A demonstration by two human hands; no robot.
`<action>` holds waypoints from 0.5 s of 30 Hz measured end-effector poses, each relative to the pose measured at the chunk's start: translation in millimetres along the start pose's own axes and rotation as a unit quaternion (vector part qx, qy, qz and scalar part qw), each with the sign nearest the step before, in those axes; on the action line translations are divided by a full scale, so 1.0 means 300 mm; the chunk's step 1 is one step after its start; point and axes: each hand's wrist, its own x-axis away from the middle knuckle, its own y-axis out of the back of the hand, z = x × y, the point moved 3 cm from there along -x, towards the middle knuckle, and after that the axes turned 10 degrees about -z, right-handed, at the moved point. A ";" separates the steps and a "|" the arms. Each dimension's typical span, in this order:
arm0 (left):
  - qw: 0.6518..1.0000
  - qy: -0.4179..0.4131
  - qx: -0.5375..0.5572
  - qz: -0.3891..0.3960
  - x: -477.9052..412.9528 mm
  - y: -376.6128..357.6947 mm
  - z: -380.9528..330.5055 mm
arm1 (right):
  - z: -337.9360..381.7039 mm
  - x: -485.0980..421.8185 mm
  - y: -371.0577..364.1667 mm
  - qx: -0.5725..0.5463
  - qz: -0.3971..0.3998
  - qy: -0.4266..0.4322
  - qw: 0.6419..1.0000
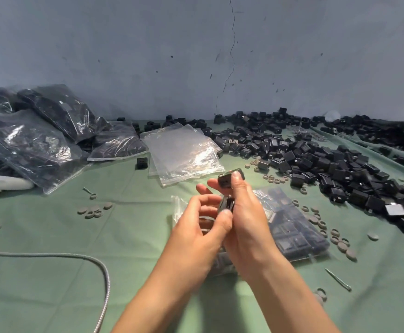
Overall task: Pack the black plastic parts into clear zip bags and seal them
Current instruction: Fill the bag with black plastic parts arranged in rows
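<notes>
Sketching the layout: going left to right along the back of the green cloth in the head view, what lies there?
pile of filled zip bags → stack of empty clear bags → heap of loose black parts

Nothing readable is showing: no text, label, brand or number on the filled bags (40, 140) or black parts (316, 159).

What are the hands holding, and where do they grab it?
The right hand pinches a black part, thumb on its right edge, fingers behind. The left hand pinches a second black part at its lower end.
</notes>
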 end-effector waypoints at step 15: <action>0.959 0.089 -0.148 -0.225 -0.118 0.307 0.119 | 0.100 -0.127 0.193 0.086 -0.113 0.114 0.983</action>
